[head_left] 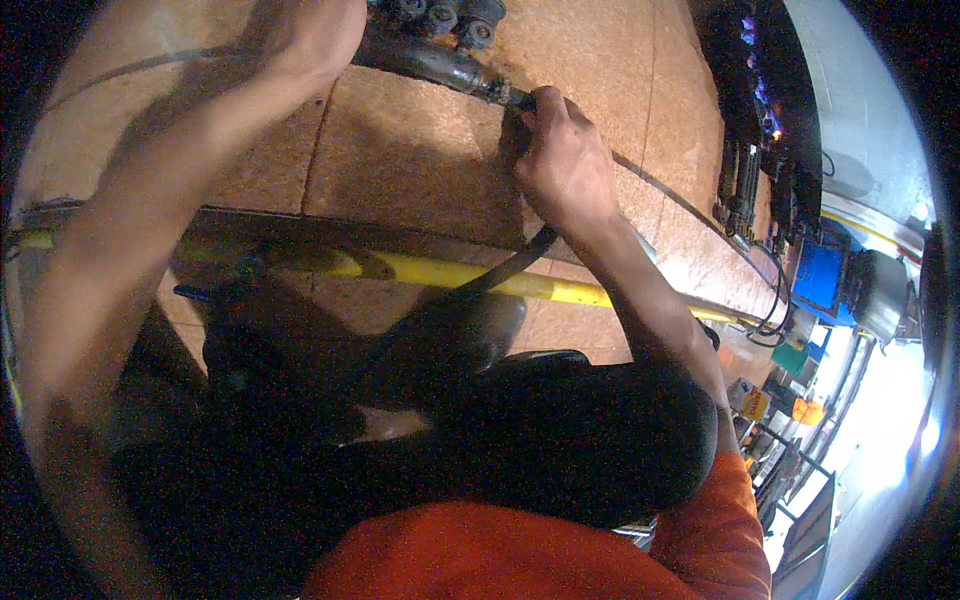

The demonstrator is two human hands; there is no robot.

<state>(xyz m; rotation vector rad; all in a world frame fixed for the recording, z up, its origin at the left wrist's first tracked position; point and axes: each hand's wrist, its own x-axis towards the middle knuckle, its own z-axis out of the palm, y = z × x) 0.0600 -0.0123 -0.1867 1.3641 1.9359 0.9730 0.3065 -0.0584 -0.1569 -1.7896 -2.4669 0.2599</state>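
A dark metal pipe fitting (425, 62) with several round stubs on it lies at the top of the tiled surface, partly cut off by the upper edge. My left hand (318, 38) is at its left end; its fingers are out of sight. My right hand (568, 160) is closed around a black hose (515, 263) where it meets the narrow right end of the fitting. From beneath that hand the hose runs down and left, over a yellow pipe (430, 271), into shadow at my dark-clothed legs.
Brown tiles (415, 140) form the work surface. At the right, a dark burner (750, 130) shows small blue flames. A thin cable (150, 68) crosses the upper left. Beyond stand a blue box (820, 278) and cluttered racks (795, 470).
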